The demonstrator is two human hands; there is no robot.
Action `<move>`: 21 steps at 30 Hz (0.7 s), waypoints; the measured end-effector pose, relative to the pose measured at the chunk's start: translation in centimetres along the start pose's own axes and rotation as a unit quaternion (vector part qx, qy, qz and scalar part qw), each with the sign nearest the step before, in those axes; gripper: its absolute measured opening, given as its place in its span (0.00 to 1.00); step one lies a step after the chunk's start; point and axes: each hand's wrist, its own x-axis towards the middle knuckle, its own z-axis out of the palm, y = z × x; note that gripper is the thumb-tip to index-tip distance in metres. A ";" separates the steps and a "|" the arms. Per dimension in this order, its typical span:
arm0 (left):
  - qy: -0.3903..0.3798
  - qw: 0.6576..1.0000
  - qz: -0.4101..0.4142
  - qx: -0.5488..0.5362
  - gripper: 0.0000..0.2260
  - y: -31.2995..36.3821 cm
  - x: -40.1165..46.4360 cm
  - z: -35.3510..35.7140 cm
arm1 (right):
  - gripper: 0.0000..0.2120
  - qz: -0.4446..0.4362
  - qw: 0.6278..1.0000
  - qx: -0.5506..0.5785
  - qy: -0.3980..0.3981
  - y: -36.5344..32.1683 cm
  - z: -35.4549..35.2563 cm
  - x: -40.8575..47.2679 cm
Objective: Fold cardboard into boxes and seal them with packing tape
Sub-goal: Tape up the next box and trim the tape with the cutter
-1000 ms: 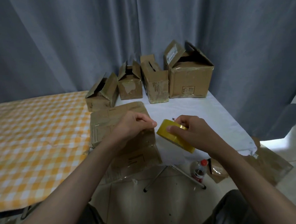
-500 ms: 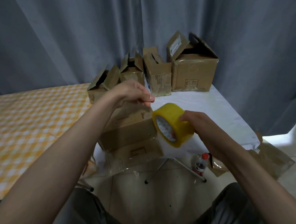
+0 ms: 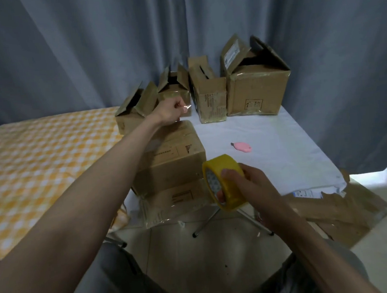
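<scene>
Nearest the camera, low and right of centre: right hand, fingers curled round a yellow roll of clear packing tape. The thumb lies over the outer band, one fingertip shows inside the core, and the roll is held on edge with its open core facing left.

Beyond and left of the roll, arm stretched forward: left hand, fingers closed together, pinching the free end of the clear tape strip between thumb and fingertips. The strip itself is nearly invisible; only a glint shows at the fingers, so its run back to the roll cannot be traced.

Beneath the left forearm, between the two hands: brown closed cardboard box, printed label on top, resting on the near edge of the white-covered table. A flap wrapped in glossy tape hangs from its near side over the table edge. The roll is just beside the box's near right corner.

Right of the box, beyond the right hand: small pink box cutter, lying flat on the white cover, apart from both hands.

Behind the left hand, against the grey curtain: row of four brown open-topped cardboard boxes, flaps standing up.

Left of the left arm: orange-and-white checked tablecloth.

Below the right wrist, on the floor: torn brown cardboard pieces.
</scene>
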 end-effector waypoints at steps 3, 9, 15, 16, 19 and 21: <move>0.014 1.000 0.010 0.007 0.10 -0.8 0.3 0.4 | 0.10 0.007 1.000 -0.009 -0.005 0.2 0.6 0.2; 0.009 0.999 0.018 0.029 0.04 -1.1 0.7 1.7 | 0.16 0.028 0.999 0.012 -0.021 0.5 0.8 0.3; -0.027 0.996 -0.031 0.081 0.17 -2.2 0.9 3.0 | 0.15 0.044 0.998 0.006 -0.032 1.4 0.8 0.7; -0.028 0.994 -0.044 0.096 0.22 -2.3 0.8 3.1 | 0.13 0.044 0.998 0.008 -0.033 1.6 0.9 0.8; 0.076 0.984 -0.028 0.156 0.24 -2.2 -0.4 3.1 | 0.14 0.046 0.998 0.015 -0.032 2.1 1.1 0.9; 0.163 0.966 0.038 0.195 0.17 -1.2 -2.5 3.2 | 0.15 0.046 0.998 0.023 -0.033 2.2 1.2 0.9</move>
